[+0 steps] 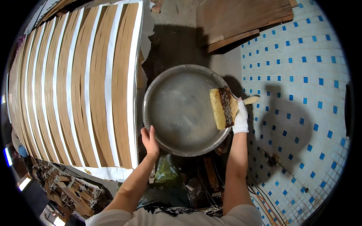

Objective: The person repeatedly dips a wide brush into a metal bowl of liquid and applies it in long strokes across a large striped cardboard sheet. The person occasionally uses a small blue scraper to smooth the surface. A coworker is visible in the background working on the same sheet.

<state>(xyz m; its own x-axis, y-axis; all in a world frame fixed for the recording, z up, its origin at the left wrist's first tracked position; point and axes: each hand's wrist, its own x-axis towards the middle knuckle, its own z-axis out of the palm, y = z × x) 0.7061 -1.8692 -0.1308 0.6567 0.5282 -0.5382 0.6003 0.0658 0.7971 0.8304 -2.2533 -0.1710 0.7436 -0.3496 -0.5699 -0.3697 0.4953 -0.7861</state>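
A wide, round metal basin (177, 109) is in front of me, with a dull grey inside and only a faint pale film showing on its bottom. My left hand (151, 142) is bare and grips the rim at the near left. On the right side, my right hand (241, 118) wears a white knit glove and is closed around a broad flat brush (227, 108). This brush has pale yellow bristles, a rusty brown band and a wooden handle pointing right. Its bristles lie over the basin's right rim. Whether the gloved fingers also grip the rim is hidden.
On the left stands a large stack of brown sheets (81, 86) with white strips between them. A wooden board (241, 19) lies at the far side. The wall (298, 90) at right has white and blue tiles. Scraps and cords (205, 184) lie below the basin.
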